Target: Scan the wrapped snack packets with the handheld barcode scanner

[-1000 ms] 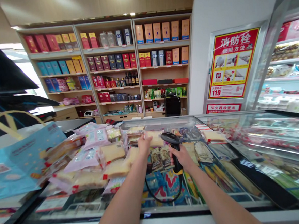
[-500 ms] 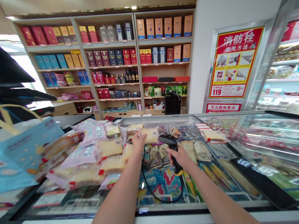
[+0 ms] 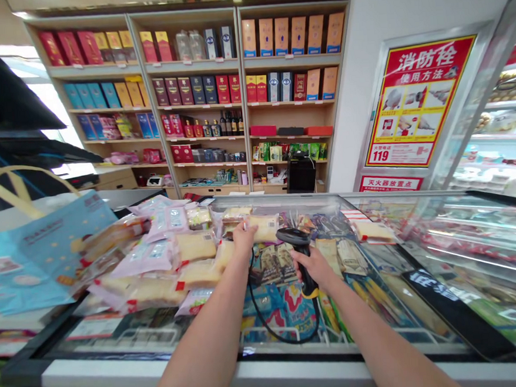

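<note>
My left hand (image 3: 244,238) is closed on the left end of a packaged bread (image 3: 265,227), a pale slab in clear wrap with a barcode at its right end. My right hand (image 3: 316,265) wraps around the handle of a black barcode scanner (image 3: 293,236), whose head points left toward that bread. From the handle a black cable (image 3: 258,311) loops down and back up to the left. Left of my left hand lie several more packaged breads (image 3: 196,245), some in lilac wrappers (image 3: 168,222), piled on the glass freezer top.
Under the glass, the chest freezer (image 3: 164,374) holds colourful packets. One packaged bread (image 3: 375,230) lies apart at the right, near a black bar (image 3: 461,315). At the left stands a blue paper bag (image 3: 45,249). Shelves of boxes (image 3: 189,92) line the back wall.
The view has shifted slightly, so the scene sits a little further right. Both hands keep their holds on the bread and the scanner, with hardly any movement between them.
</note>
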### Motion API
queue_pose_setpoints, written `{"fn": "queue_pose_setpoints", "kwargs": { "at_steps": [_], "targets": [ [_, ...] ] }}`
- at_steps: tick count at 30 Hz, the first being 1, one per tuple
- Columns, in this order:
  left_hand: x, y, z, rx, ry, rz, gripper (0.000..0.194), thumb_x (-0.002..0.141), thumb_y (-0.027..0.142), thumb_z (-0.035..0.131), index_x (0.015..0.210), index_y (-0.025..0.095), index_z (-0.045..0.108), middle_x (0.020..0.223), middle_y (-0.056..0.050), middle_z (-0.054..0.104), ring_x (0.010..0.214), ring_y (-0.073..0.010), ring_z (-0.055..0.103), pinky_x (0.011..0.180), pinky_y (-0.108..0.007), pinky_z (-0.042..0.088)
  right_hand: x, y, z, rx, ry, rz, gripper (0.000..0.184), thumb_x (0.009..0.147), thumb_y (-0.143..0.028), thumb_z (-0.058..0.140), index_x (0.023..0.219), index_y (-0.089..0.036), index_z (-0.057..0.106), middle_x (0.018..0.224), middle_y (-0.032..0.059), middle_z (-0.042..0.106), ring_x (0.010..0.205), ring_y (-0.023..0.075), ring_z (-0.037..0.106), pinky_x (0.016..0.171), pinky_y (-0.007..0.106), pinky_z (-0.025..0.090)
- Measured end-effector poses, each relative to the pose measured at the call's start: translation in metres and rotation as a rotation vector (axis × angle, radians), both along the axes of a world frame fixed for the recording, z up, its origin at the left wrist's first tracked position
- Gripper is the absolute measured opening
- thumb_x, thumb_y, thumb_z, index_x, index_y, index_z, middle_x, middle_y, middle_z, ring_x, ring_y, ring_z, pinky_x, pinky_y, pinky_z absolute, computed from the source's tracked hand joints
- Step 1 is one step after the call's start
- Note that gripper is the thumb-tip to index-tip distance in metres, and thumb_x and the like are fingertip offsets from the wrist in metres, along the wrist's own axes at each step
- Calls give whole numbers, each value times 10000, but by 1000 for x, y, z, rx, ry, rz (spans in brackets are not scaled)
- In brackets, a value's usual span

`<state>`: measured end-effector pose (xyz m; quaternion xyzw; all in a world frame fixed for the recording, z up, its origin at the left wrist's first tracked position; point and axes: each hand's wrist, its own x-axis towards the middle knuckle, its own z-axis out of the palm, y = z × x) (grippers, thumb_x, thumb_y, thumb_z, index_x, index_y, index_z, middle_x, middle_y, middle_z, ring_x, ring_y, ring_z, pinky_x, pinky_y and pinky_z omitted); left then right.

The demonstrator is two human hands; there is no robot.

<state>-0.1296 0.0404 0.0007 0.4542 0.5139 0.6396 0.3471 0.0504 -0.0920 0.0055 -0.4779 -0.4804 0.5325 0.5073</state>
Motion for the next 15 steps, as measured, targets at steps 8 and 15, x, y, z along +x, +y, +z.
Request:
{"fn": "queue_pose_setpoints", "kwargs": {
  "at_steps": [8,15],
  "targets": [
    [-1,3,1,-36,27,49,198,576,235,703,756,161,671,654,-16,669,666,-201,641,612,-271,500,-1,8,-4,16,-8,34,392,653,-550,685,616,-202,510,409,-56,496,344,97,466,390,240,444],
    [46,17,-1,-49,5,-146,233,575,304,716,737,144,666,605,-15,642,615,-201,626,574,-279,486,25,15,13,-10,102,-101,347,645,-492,712,676,-214,507,455,-67,506,354,96,461,369,238,431]
  ]
}}
